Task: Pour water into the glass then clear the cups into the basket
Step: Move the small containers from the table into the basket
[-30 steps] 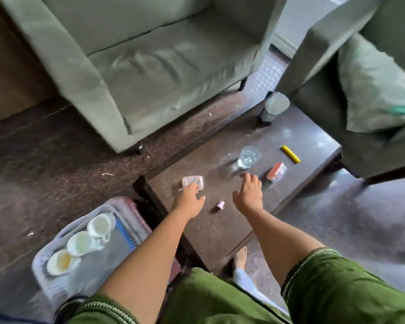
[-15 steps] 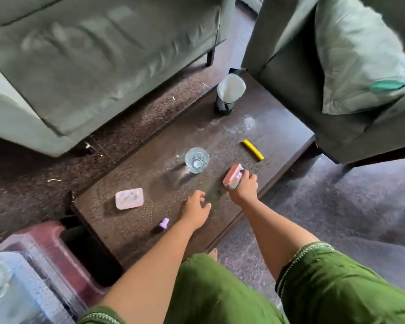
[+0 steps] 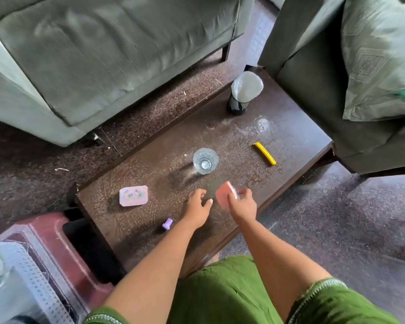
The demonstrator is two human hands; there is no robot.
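A person in green sleeves is leaning over a dark wooden bench (image 3: 290,136) running from the lower left toward the upper right of the frame. The right hand (image 3: 242,203) is holding a small pink object (image 3: 223,195) lifted just above the bench, its grip pinching it; the object is blurred. The left hand (image 3: 197,208) is hovering beside it, low over the bench, its grip wide and holding nothing. The glass (image 3: 205,160) of water is standing upright at the centre of the bench, just above both hands. The basket (image 3: 33,284) is sitting at the lower left corner, off the bench. Also lying on the bench are a pink tray (image 3: 133,195), a small purple cap (image 3: 167,223) and a yellow stick (image 3: 264,153).
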